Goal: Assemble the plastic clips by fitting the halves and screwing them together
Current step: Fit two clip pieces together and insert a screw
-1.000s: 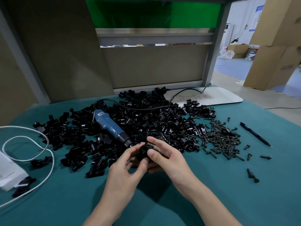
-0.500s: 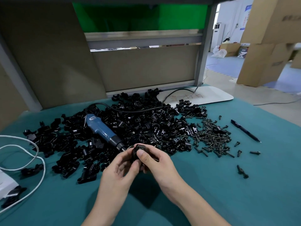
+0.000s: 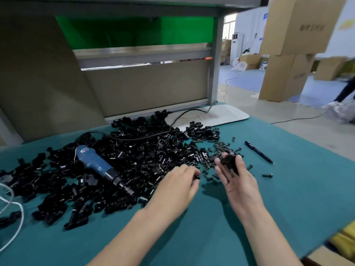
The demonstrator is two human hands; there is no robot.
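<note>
Your left hand [image 3: 179, 182] is lying low over the teal table cover [image 3: 292, 192], at the right edge of the big heap of black clip halves [image 3: 138, 160]. Its fingers are bent down and are pinching a small black piece [image 3: 197, 177] at the tips. Your right hand [image 3: 237, 177] is turned palm up just beside it. Thumb and fingers are curving loosely round a dark lump [image 3: 229, 162], too blurred to say if it is a clip or screws. This hand is hovering over the near edge of the scattered screws [image 3: 221, 150]. The blue electric screwdriver [image 3: 98, 164] is lying on the heap, left of both hands. A black pen [image 3: 258, 152] is lying to the right of the screws.
</note>
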